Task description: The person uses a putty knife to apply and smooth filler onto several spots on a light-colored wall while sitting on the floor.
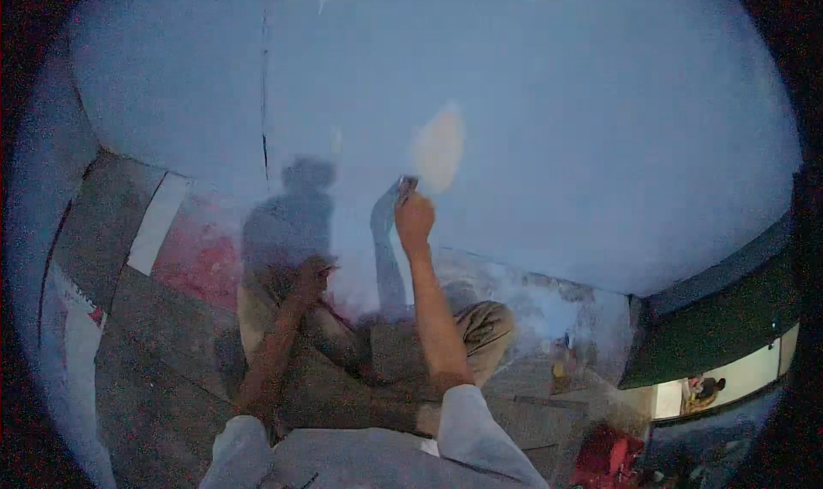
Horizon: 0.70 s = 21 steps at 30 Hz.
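My right hand (415,217) is closed on a small flat scraper (406,184), held up against the pale blue wall (557,112). Just above and right of it, a beige patch (439,146) shows on that wall. My left hand (312,272) is lower, over my bent leg in dim shadow, with its fingers loosely apart and no object visible in them. Shadows of my head and right arm fall on the wall.
I sit on grey floor sheeting (163,326) with a reddish stained area (197,249) and a white strip (154,223). A red object (604,455) lies at lower right. Beyond a dark green band (703,309), a person (708,390) appears in a lit opening.
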Tool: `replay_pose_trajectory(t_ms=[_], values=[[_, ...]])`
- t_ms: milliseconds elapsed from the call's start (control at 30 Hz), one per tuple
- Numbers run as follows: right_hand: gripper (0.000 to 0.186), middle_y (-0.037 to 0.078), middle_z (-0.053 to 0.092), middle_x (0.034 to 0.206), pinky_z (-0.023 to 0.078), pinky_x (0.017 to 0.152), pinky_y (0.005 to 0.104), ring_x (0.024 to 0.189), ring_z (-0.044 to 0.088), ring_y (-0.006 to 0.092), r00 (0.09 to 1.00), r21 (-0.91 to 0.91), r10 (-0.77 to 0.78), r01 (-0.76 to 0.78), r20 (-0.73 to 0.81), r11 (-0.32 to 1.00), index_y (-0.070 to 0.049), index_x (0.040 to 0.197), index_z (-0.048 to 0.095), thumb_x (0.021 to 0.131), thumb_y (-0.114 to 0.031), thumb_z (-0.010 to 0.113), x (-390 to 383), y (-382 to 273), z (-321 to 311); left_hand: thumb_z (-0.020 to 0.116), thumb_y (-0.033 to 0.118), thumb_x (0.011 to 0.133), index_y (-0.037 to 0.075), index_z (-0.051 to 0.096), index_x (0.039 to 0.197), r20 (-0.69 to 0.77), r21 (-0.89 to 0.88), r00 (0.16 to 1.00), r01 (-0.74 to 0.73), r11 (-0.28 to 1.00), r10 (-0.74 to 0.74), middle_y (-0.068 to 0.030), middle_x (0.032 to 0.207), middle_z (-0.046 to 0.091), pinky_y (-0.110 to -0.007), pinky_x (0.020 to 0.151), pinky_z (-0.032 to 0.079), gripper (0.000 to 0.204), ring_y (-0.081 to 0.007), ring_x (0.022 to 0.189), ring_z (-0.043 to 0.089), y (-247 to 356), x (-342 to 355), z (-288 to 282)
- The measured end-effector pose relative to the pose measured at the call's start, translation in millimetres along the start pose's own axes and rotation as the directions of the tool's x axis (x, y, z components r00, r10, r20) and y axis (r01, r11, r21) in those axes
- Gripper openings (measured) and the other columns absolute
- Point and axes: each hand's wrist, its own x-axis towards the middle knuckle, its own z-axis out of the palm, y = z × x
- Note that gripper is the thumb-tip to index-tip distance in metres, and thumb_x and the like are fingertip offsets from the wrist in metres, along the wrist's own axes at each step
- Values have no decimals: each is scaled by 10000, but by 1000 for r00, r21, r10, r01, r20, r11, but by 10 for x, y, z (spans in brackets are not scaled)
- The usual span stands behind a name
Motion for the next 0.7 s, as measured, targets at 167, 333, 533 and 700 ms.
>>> replay_pose_trajectory(t_ms=[167, 333, 533, 700], values=[[251, 156, 612, 623, 487, 556, 463, 576, 624, 320, 988, 13, 155, -154, -16, 988, -29, 914, 628, 909, -252, 512, 848, -264, -529, 514, 86, 865, 59, 505, 1290, -7, 242, 956, 287, 927, -294, -131, 1235, 538, -440, 969, 417, 426, -296, 1129, 512, -387, -157, 132], [256, 137, 619, 621, 493, 532, 435, 562, 625, 317, 994, 54, 72, -68, -82, 996, -44, 1015, 613, 890, -257, 546, 742, -3, -64, 528, 60, 822, 63, 551, 1219, 85, -37, 981, 178, 983, -174, -138, 1187, 555, -440, 910, 447, 398, -318, 1085, 532, -552, -104, 213], [208, 151, 610, 705, 504, 588, 427, 660, 621, 297, 1000, -74, -24, 23, -14, 997, -53, 978, 638, 853, -204, 571, -321, 250, 652, 558, 52, 777, 61, 621, 1114, 103, 451, 989, 50, 891, -108, -153, 1109, 584, -446, 828, 481, 343, -346, 1018, 560, -243, 63, 134], [203, 166, 600, 661, 503, 593, 464, 656, 615, 333, 993, 70, 50, -58, 112, 996, -36, 873, 630, 858, -230, 571, -507, 397, 488, 580, 65, 774, 73, 666, 1064, -3, 448, 999, -34, 893, 40, -164, 1049, 617, -447, 775, 497, 303, -365, 959, 583, -123, 164, 186]])
